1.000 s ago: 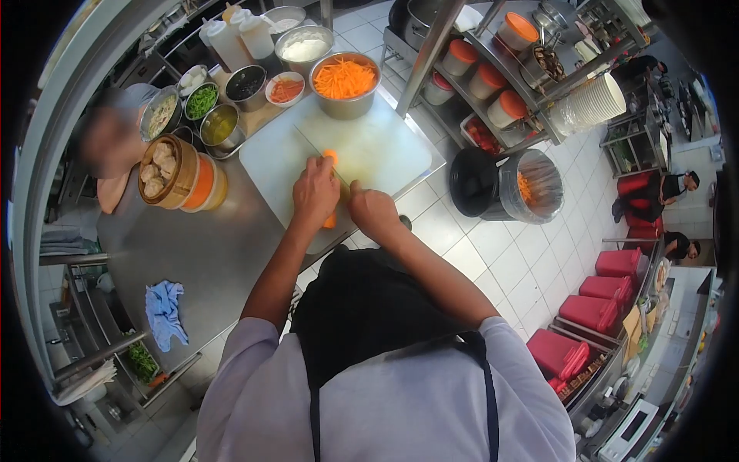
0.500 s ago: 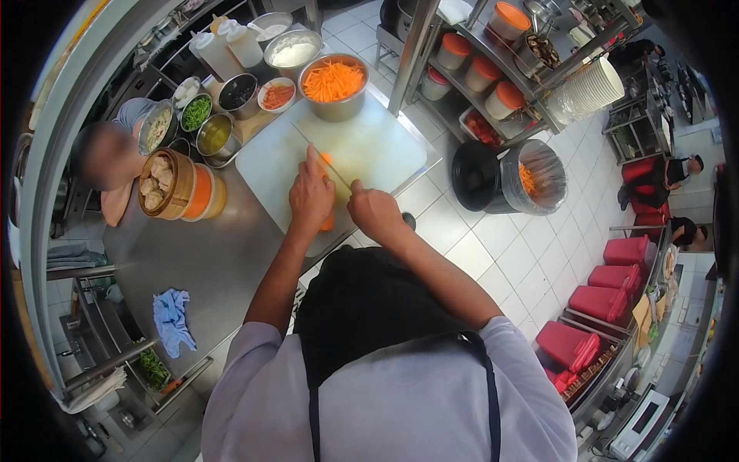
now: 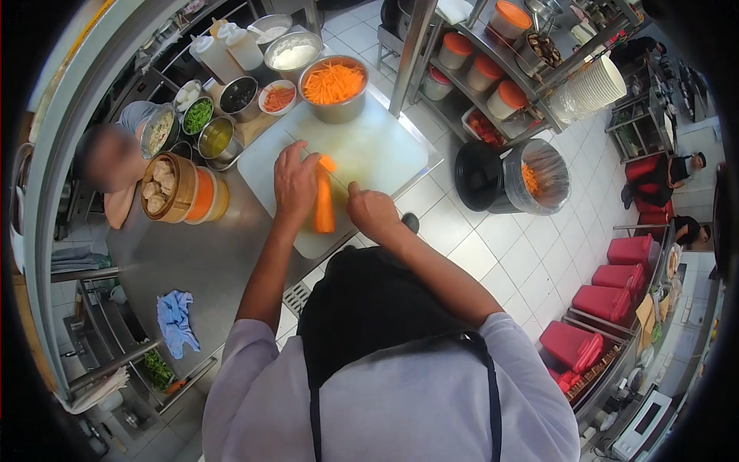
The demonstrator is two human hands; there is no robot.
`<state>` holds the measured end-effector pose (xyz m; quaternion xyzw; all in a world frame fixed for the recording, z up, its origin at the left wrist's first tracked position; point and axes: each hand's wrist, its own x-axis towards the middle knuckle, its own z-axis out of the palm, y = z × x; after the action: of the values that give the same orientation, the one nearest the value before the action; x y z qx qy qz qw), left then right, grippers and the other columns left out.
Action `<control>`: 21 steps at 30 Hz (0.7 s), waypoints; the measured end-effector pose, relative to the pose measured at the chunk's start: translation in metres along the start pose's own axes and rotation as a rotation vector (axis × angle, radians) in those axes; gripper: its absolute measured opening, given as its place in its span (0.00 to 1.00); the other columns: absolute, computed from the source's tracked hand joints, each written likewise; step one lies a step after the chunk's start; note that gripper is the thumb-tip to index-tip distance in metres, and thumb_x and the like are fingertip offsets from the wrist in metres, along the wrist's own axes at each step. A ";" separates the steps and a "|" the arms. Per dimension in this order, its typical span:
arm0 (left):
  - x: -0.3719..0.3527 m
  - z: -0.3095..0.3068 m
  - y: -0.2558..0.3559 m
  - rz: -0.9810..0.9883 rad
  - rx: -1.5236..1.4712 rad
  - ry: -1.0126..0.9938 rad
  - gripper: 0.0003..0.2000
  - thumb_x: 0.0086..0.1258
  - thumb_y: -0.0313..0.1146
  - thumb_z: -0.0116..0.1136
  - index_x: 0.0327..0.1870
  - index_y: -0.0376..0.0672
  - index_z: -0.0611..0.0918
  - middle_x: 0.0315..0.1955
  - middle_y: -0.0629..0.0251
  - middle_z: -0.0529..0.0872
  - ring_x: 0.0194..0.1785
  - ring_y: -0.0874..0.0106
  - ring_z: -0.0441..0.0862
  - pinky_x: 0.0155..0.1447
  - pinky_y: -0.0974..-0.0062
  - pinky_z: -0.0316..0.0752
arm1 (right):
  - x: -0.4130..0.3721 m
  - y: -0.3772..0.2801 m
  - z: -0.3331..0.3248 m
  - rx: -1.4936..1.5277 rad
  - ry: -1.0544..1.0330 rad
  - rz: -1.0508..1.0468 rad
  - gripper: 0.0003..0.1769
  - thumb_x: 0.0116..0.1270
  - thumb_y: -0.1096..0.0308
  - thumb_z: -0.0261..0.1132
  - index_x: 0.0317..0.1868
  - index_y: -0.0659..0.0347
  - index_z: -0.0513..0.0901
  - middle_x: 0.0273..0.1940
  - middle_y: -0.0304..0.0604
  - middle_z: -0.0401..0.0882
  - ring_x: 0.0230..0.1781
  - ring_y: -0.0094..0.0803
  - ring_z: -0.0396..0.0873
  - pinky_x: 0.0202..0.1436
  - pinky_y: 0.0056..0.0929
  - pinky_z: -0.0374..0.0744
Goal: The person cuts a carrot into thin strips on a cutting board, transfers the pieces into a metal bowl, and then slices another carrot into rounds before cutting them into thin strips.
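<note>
Head camera, looking down over the person's own head and shoulders at a steel counter point(image 3: 208, 258) in a working kitchen.

A white cutting board point(image 3: 373, 150) lies on the counter. One long orange carrot point(image 3: 324, 206) lies on it, pointing away from the person, with a small cut piece point(image 3: 329, 163) at its far end. The left hand point(image 3: 295, 181) is spread open and flat on the board, its fingers against the carrot's left side, gripping nothing. The right hand point(image 3: 369, 212) is curled closed just to the right of the carrot. What it holds cannot be made out.

At the far edge of the board stands a metal bowl point(image 3: 332, 81) heaped with thin carrot strips. This suggests that much of the cutting is done. The carrot on the board appears to be nearly whole, so it likely remains to be cut into strips.

Left of the board sit a bamboo steamer point(image 3: 165, 183) of dumplings and small bowls of ingredients, and a blue cloth point(image 3: 175, 319) lies nearer. A co-worker's shoulder point(image 3: 135, 115) shows beyond the counter. A lined bin point(image 3: 539, 181) stands on the tiled floor to the right.
</note>
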<state>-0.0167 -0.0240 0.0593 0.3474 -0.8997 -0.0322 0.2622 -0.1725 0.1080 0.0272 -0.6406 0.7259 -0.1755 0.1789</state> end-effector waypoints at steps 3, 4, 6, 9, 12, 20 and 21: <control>0.006 -0.001 -0.001 -0.011 0.001 0.013 0.17 0.65 0.23 0.64 0.56 0.42 0.85 0.59 0.53 0.81 0.63 0.51 0.79 0.67 0.54 0.76 | 0.001 0.000 -0.003 0.024 0.036 -0.026 0.09 0.72 0.69 0.58 0.46 0.68 0.76 0.27 0.60 0.85 0.29 0.60 0.86 0.34 0.57 0.82; 0.008 -0.001 0.000 -0.033 0.000 0.025 0.16 0.66 0.24 0.65 0.55 0.43 0.85 0.58 0.54 0.81 0.62 0.51 0.80 0.66 0.54 0.76 | 0.000 0.000 -0.005 0.057 0.061 -0.026 0.10 0.72 0.69 0.59 0.46 0.68 0.75 0.26 0.60 0.85 0.29 0.60 0.86 0.34 0.57 0.82; 0.005 -0.004 0.013 -0.215 -0.118 0.022 0.15 0.68 0.27 0.66 0.55 0.43 0.84 0.56 0.55 0.81 0.59 0.50 0.82 0.62 0.53 0.78 | -0.004 0.002 -0.012 0.123 0.107 -0.030 0.10 0.73 0.68 0.60 0.46 0.68 0.75 0.26 0.60 0.84 0.29 0.61 0.86 0.34 0.57 0.82; -0.019 0.008 0.027 -0.451 -0.216 -0.102 0.15 0.70 0.30 0.68 0.56 0.44 0.81 0.53 0.56 0.81 0.56 0.49 0.83 0.59 0.52 0.79 | -0.017 0.002 -0.028 0.111 0.082 0.035 0.11 0.74 0.67 0.61 0.45 0.68 0.75 0.25 0.62 0.83 0.27 0.62 0.84 0.34 0.58 0.82; -0.043 0.025 0.039 -0.521 -0.244 -0.123 0.17 0.72 0.31 0.65 0.60 0.43 0.79 0.54 0.54 0.81 0.57 0.49 0.83 0.58 0.52 0.79 | -0.034 -0.005 -0.042 0.076 -0.014 0.046 0.10 0.74 0.68 0.59 0.42 0.68 0.74 0.27 0.62 0.85 0.29 0.61 0.86 0.35 0.57 0.84; -0.047 0.032 0.046 -0.519 -0.233 -0.098 0.21 0.74 0.28 0.61 0.67 0.39 0.77 0.58 0.52 0.80 0.61 0.47 0.81 0.63 0.52 0.78 | -0.057 -0.011 -0.046 0.009 -0.112 0.065 0.08 0.72 0.70 0.59 0.43 0.68 0.74 0.25 0.62 0.85 0.28 0.61 0.87 0.34 0.58 0.83; -0.047 0.032 0.045 -0.515 -0.235 -0.090 0.21 0.74 0.28 0.61 0.67 0.39 0.77 0.59 0.51 0.80 0.61 0.47 0.81 0.63 0.52 0.78 | -0.059 -0.012 -0.047 0.006 -0.107 0.060 0.08 0.72 0.71 0.59 0.43 0.68 0.74 0.25 0.62 0.85 0.28 0.61 0.87 0.34 0.58 0.83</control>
<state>-0.0309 0.0365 0.0210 0.5299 -0.7827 -0.2174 0.2436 -0.1779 0.1665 0.0768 -0.6264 0.7335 -0.1378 0.2248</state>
